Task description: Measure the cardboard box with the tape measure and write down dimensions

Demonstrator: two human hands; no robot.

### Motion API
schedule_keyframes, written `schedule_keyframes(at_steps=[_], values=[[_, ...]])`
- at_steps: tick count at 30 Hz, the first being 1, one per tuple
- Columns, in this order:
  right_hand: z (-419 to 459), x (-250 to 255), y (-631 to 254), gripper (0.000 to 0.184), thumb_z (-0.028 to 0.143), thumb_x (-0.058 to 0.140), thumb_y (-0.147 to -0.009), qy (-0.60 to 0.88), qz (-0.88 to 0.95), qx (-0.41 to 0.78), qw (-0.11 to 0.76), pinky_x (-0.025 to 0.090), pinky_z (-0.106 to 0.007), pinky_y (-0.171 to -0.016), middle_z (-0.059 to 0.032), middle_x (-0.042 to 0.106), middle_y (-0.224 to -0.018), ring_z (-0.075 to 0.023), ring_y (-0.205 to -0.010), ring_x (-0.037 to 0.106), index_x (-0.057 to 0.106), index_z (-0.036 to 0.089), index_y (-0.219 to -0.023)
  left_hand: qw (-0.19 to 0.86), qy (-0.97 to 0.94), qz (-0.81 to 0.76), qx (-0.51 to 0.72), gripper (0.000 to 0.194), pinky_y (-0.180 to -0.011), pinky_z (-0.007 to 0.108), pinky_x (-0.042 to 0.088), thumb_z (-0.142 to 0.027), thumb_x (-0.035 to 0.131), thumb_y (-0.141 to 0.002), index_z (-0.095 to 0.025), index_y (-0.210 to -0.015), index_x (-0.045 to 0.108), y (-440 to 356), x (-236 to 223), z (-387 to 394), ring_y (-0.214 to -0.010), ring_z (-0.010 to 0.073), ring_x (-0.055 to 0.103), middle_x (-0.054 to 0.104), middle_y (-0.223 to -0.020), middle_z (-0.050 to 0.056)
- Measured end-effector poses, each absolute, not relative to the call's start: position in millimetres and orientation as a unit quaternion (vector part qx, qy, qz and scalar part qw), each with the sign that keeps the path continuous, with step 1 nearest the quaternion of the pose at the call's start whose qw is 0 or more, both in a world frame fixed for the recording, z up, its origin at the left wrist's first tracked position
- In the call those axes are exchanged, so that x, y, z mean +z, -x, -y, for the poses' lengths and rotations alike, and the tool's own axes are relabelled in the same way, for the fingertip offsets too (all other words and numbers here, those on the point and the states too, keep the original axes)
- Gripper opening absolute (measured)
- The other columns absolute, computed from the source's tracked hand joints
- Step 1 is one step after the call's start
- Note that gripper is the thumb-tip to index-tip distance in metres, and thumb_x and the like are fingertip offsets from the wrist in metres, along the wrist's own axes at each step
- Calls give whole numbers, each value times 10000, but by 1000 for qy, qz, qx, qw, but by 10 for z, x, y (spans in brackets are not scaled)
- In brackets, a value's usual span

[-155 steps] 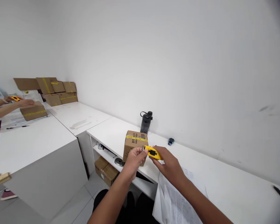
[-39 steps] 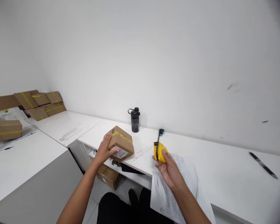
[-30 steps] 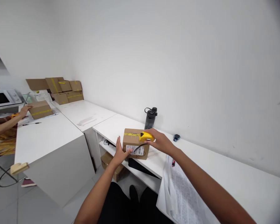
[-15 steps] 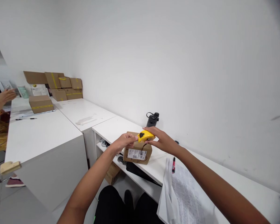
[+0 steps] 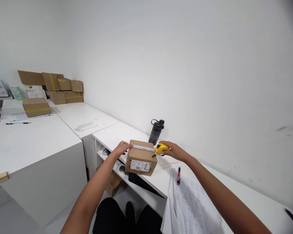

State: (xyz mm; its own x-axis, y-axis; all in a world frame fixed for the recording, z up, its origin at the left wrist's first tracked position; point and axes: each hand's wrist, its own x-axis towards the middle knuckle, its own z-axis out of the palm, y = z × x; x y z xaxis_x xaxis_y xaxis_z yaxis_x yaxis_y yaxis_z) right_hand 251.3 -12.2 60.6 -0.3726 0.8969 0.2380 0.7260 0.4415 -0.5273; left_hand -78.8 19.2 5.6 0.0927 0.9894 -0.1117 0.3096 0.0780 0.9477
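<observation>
A cardboard box [image 5: 139, 156] with a white shipping label [image 5: 141, 165] on its near side stands on the white shelf unit in front of me. Across its top runs the pulled-out blade [image 5: 143, 148] of a yellow tape measure [image 5: 161, 148]. At the box's left edge, my left hand [image 5: 122, 149] pinches the blade's free end. My right hand [image 5: 172, 150] is wrapped round the tape measure's case just past the box's right edge. A dark strap hangs from the case.
Behind the box stands a black bottle [image 5: 156, 130]. Papers [image 5: 192, 201] with a red pen [image 5: 178, 175] lie at the right. On the left table [image 5: 39, 139] are several more boxes [image 5: 36, 107] and a black pen [image 5: 18, 123]. A person's hand shows at the far left edge.
The blade has come out of the case and now spans the box top. My right hand moved slightly right and down with the case, my left hand left. My view turned a little right.
</observation>
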Motion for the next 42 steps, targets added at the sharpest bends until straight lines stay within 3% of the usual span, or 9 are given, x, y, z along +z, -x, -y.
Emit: schedule_keyframes(at_steps=[6, 11, 19, 33, 42], values=[[57, 497, -2419, 501, 204, 622, -745, 513, 814, 134, 239, 449, -420, -936, -57, 620, -1117, -233, -1019, 598, 547, 249, -1238, 462, -571, -567, 373, 544, -577, 259, 420, -664, 652, -639, -196, -875, 505, 685, -47, -177, -748, 184, 591, 636, -828, 35], [100, 426, -2436, 505, 192, 611, -765, 515, 814, 90, 252, 480, -388, -887, -58, 617, -1136, -224, -998, 616, 533, 254, -1260, 485, -577, -556, 350, 559, -601, 284, 438, -689, 650, -629, -167, -822, 599, 751, 29, -140, -783, 227, 616, 680, -836, 66], [200, 347, -2437, 501, 214, 555, -832, 513, 816, 76, 253, 477, -360, -884, -81, 544, -1236, -232, -1061, 594, 440, 277, -1316, 627, -461, -523, 349, 638, -688, 279, 489, -631, 759, -545, -200, -1003, 652, 729, 86, -47, -903, 225, 631, 689, -1031, 90], [179, 498, -2381, 430, 213, 554, -824, 510, 835, 92, 185, 469, -339, -807, -74, 535, -1069, -212, -899, 584, 491, 245, -1248, 603, -443, -537, 390, 542, -614, 264, 453, -592, 734, -600, -191, -934, 592, 612, 89, 38, -769, 189, 590, 637, -838, 55], [103, 489, -2427, 459, 240, 570, -835, 516, 835, 97, 165, 477, -329, -783, -78, 535, -1042, -202, -845, 587, 472, 235, -1283, 539, -448, -579, 417, 526, -668, 301, 463, -598, 656, -689, -215, -970, 431, 521, -4, 8, -891, 202, 582, 590, -1002, 72]])
